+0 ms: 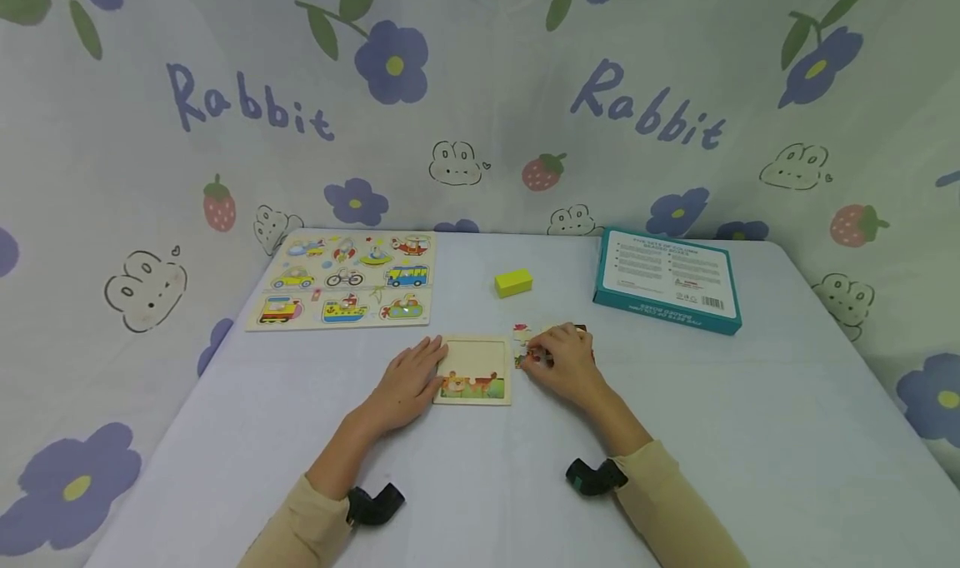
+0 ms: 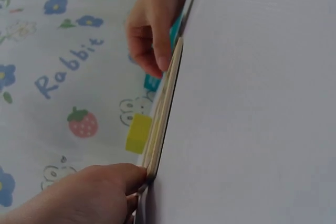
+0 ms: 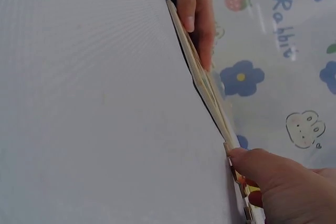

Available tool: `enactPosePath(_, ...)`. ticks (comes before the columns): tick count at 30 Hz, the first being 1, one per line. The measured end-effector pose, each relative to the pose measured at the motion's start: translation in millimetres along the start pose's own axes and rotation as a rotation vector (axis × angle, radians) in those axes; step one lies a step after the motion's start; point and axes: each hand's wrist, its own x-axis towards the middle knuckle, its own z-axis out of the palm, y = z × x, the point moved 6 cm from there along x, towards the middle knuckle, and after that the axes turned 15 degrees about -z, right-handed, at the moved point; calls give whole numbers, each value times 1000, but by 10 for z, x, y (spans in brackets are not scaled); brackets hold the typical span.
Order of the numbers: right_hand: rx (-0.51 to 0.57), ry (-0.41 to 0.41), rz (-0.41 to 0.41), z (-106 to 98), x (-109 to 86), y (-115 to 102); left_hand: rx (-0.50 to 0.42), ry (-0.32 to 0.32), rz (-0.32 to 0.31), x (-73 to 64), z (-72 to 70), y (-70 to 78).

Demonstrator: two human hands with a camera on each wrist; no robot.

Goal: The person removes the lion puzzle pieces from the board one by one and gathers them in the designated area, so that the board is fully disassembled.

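Observation:
My left hand [image 1: 405, 385] rests along the left side of a small square wooden puzzle tray [image 1: 473, 401], fingers extended and thumb at its lower left edge. Inside the tray, a strip of assembled puzzle pieces [image 1: 480, 386] shows an orange animal on green along the bottom; the upper part is bare wood. Just right of the tray, my right hand [image 1: 566, 364] pinches a puzzle piece [image 1: 521, 357] between thumb and fingertips, among loose pieces [image 1: 522, 332] that it partly covers. In the right wrist view, the thumb [image 3: 247, 158] sits on a piece's edge beside the tray [image 3: 202, 80].
A yellow block [image 1: 513, 283] lies behind the tray. At the back left is a wooden vehicle puzzle board [image 1: 343, 306]; at the back right lies a teal box [image 1: 667, 281]. A printed curtain [image 1: 480, 93] hangs behind the white-covered table [image 1: 480, 485].

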Motion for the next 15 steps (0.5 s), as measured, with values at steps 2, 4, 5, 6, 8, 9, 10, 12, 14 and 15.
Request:
enactPosePath(2,-17,-8,-14,3,2,-16,1,-48,-5,1,-14,-20)
enactPosePath(4,-29,-9,-19,18,5,-11,7,-87,-7,14,-56,-40)
enactPosePath(5,-35,-7,-19,21,5,-7,5,-103,2,26,-88,-39)
enactPosePath(6,-37,-3,-18,23,6,-3,7,-117,5,44,-116,-41)
enactPosePath(8,-44,4,-18,23,2,4,18,-132,17,87,-171,-37)
enactPosePath(9,-45,7,-18,23,-3,7,23,-140,20,110,-190,-34)
enactPosePath(10,-43,12,-18,21,-5,10,32,-148,26,136,-207,-32)
enactPosePath(12,-37,19,-20,15,-8,9,44,-161,23,187,-223,-38)
enactPosePath(14,-36,23,-21,7,-10,4,55,-166,25,229,-225,-46)
enactPosePath(15,-34,25,-19,1,-11,1,53,-168,28,247,-225,-48)
